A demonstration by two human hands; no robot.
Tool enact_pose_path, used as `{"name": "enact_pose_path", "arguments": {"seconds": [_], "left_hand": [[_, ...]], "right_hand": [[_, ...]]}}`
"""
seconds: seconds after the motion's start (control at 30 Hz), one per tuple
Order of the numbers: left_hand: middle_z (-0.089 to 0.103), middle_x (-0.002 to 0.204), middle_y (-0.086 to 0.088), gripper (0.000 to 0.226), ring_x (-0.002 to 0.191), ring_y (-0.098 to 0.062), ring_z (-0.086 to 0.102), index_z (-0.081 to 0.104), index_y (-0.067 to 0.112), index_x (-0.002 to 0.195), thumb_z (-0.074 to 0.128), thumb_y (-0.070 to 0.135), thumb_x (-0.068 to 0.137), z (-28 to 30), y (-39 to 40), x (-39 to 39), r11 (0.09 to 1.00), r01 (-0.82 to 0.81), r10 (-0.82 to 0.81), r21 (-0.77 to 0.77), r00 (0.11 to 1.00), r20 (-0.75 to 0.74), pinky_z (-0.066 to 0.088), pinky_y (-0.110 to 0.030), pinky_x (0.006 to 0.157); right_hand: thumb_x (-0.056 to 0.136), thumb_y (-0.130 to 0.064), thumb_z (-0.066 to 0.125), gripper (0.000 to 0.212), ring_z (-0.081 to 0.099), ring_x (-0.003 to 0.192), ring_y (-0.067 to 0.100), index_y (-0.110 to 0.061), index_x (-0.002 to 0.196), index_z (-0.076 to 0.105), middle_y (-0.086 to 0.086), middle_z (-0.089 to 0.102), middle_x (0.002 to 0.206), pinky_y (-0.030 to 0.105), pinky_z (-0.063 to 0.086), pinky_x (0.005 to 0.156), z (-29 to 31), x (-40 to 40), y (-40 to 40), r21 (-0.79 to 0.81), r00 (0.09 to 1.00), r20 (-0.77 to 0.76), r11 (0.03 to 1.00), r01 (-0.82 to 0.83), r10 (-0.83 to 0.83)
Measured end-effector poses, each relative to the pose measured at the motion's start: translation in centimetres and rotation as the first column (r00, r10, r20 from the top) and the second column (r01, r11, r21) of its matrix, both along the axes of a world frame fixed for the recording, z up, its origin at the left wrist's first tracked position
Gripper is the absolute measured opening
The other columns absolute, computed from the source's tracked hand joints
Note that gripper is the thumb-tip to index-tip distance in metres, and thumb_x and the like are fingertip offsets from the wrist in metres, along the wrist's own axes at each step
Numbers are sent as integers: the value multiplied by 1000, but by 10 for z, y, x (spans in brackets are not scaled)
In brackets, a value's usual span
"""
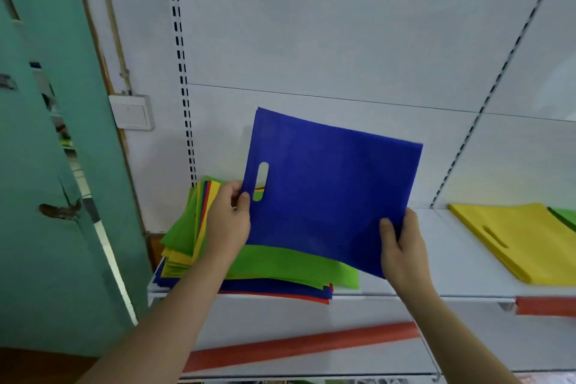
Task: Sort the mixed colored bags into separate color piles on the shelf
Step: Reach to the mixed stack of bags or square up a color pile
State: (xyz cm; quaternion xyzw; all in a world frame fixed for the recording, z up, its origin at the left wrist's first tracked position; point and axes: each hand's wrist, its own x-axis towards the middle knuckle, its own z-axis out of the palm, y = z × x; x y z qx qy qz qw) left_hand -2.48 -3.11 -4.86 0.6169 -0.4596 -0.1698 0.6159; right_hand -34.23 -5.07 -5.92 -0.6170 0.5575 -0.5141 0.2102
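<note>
Currently both hands hold one blue bag (330, 193) lifted above the mixed stack (258, 265), which is my landmark. Left hand (227, 221) pinches the bag's handle-side edge, thumb on the front face just beside the oval handle cutout, fingers curled behind. Right hand (402, 249) grips the opposite lower corner, thumb on front, fingers wrapped behind the edge.

Bag faces the camera, nearly upright and flat, rotated so the handle slot points left; long axis runs roughly left-right, tilting down toward the right. Its lower edge overlaps the stack's top green bag (296, 265); can't tell whether they touch.

Mixed stack sits on the white shelf (467, 262), left end, layers of green, yellow, blue and red fanned out unevenly. Right of the stack, well apart on the same shelf: a yellow pile (517, 240) lying flat, with a green pile (565, 217) just beyond it at the frame edge. Left of the stack: teal door (62, 165).
</note>
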Motion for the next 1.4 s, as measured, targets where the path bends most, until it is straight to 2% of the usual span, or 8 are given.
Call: {"name": "enact_pose_path", "arguments": {"seconds": [0.1,0.23,0.33,0.47,0.57,0.8,1.0,1.4], "left_hand": [[70,105,18,19,93,4,65,65,32,109,51,19,110,-13,4,1,999,27,-29,35,997,71,48,-17,72],[69,101,21,15,92,6,63,65,25,114,52,20,109,-14,1,-2,1000,9,-7,-10,981,195,48,-17,72],[66,96,23,14,87,7,62,65,22,113,53,19,108,-7,-8,-15,999,-28,37,-47,978,205,47,-19,69],[66,96,25,19,85,10,62,61,27,120,53,16,108,3,-16,-57,995,10,8,-96,982,191,43,-9,65],[70,101,17,30,85,-3,65,54,33,132,52,15,107,8,-17,-102,990,94,-72,-102,977,200,50,-25,68],[73,111,1,23,99,-21,66,70,16,117,54,7,104,9,-26,-242,973,216,-175,-81,920,350,45,-28,82],[61,123,7,31,98,-6,58,62,20,133,53,12,105,-1,-22,-395,909,417,-381,16,815,436,49,-23,85],[56,134,6,40,106,-11,60,55,20,146,54,13,106,-13,-36,-676,751,656,-596,69,630,499,52,-27,83]], "right_hand": [[105,-18,51,9,60,80,16,-27,107,49,-11,63,89,39,42,64,-17,2,-1,62,992,-122,998,-9,17],[101,-16,55,17,58,74,8,-32,96,51,-15,62,80,34,40,58,-16,-4,0,1,982,-179,999,54,-53],[101,-20,56,24,60,88,-3,-37,119,56,-25,65,93,28,44,66,-7,-20,7,-48,981,-134,990,135,-140],[104,-24,56,58,63,99,-5,-53,150,37,-26,67,112,21,49,75,3,-62,27,-103,971,-59,969,225,-232],[103,-23,59,71,62,104,-7,-57,157,27,-32,63,115,22,49,79,5,-102,45,-149,950,0,940,308,-312],[104,-8,52,42,60,103,12,-28,139,59,-14,61,127,35,48,86,-10,-233,85,-262,863,-138,858,442,-486],[104,-7,52,44,59,109,16,-13,148,55,-4,56,139,38,54,88,-18,-371,132,-226,773,-274,820,526,-572],[104,-8,52,49,59,112,21,-11,153,49,0,53,140,35,51,86,-33,-603,193,-119,579,-354,650,751,-734]]}}
